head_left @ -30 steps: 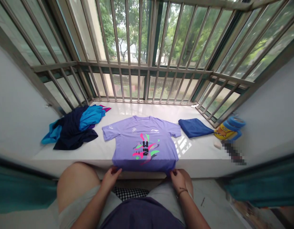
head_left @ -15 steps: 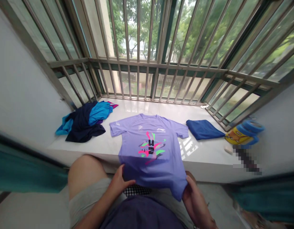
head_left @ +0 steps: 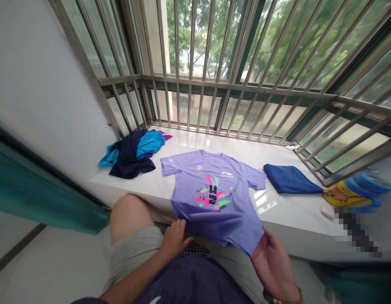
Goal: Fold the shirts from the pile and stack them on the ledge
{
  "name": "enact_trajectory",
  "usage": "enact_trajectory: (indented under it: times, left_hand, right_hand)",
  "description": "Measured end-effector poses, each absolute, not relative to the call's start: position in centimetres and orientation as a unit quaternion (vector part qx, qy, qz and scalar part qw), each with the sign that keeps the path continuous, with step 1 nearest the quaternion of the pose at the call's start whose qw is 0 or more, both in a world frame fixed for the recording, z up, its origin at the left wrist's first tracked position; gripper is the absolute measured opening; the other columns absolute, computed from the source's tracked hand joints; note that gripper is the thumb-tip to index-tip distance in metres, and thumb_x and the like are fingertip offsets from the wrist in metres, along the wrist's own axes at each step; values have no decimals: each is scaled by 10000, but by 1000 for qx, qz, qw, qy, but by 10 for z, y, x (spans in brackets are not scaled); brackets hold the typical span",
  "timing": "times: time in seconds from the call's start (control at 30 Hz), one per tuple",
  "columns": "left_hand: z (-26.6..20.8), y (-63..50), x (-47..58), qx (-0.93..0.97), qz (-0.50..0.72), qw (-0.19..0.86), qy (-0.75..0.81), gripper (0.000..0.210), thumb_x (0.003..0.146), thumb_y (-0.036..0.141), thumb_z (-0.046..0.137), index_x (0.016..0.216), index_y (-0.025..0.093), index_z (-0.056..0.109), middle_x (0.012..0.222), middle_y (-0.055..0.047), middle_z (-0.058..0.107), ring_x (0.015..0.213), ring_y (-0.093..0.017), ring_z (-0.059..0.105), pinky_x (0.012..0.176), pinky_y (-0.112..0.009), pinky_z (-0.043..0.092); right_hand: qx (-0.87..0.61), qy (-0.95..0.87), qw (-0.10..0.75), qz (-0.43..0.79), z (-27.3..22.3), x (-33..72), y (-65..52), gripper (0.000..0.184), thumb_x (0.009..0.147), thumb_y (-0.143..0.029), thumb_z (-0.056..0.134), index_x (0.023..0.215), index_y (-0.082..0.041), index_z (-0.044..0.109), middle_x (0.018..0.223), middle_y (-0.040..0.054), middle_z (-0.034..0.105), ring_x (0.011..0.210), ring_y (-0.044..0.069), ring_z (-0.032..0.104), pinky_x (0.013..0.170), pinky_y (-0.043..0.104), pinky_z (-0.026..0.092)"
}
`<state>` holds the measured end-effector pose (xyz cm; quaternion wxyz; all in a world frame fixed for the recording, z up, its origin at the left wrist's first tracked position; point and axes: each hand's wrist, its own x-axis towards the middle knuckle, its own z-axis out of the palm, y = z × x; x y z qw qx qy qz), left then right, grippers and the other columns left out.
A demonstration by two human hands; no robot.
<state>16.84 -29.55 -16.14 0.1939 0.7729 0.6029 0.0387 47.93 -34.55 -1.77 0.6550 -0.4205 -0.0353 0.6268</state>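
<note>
Head view. A lilac T-shirt [head_left: 214, 198] with a pink, green and black print lies front-up on the white window ledge [head_left: 287, 211], collar toward the window bars [head_left: 195, 88]. Its upper part and both sleeves rest flat on the ledge; its lower part hangs past the front edge, over the seated person's lap.

The left hand [head_left: 174, 238] is at the hem's left corner, fingers curled with the thumb out to the side. The cloth edge meets the fingertips, but the view does not show whether the fingers pinch the fabric or only touch it.

The right hand [head_left: 273, 259] holds the hem's right corner. The palm faces up, fingers spread beneath the cloth, and the corner is lifted off the lap and drawn to the right, so the lower edge of the shirt runs at a slant. The thumb's position against the fabric is not clear.

On the ledge to the left of the shirt, apart from it, lies a loose heap of dark navy and turquoise garments [head_left: 133, 154]. To the right, near the right sleeve but apart from it, lies a folded blue cloth [head_left: 288, 179]. Farther right stands a yellow container with blue lids [head_left: 354, 192]. A teal curtain [head_left: 39, 198] hangs at the left.
</note>
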Motion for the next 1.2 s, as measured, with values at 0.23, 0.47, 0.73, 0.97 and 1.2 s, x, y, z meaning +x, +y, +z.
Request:
enact_trajectory:
  times: [0.23,0.47,0.73,0.97,1.2]
  left_hand:
    - [-163,-295,165,799,68,177,571,235,984,429,697,910,219,620,948,-75,728,930,-280,677,765,-344,409]
    - [-175,-291,183,892,125,46,432,389,969,582,707,972,195,676,879,-93,714,836,-275,667,723,-364,388]
    - [-160,-277,230,922,200,-2,333,427,1036,547,618,786,206,674,683,-73,667,676,-227,661,627,-356,384]
    - [-131,-273,264,920,265,46,286,489,1050,597,573,787,205,703,675,-93,669,673,-228,675,630,-366,440]
    - [-144,-273,266,914,242,73,316,319,1074,408,557,873,209,707,751,-94,696,718,-225,686,663,-365,466]
  right_hand:
    - [-415,-40,669,615,-6,479,-341,267,935,-296,691,1170,-235,800,1307,69,784,1288,268,711,1146,463,576]
    - [-400,-56,667,627,-4,482,-345,286,939,-307,714,1202,-228,790,1306,77,784,1233,272,738,1136,474,579]
    - [-392,-61,675,622,2,475,-344,372,926,-309,744,1285,-216,764,1279,79,794,1244,278,735,1148,457,570]
    - [-393,-66,676,620,3,477,-344,338,936,-306,731,1262,-225,770,1267,67,799,1227,268,743,1157,464,564]
    - [-392,-64,675,622,5,476,-345,328,941,-308,716,1254,-231,774,1291,66,790,1298,279,706,1178,484,545]
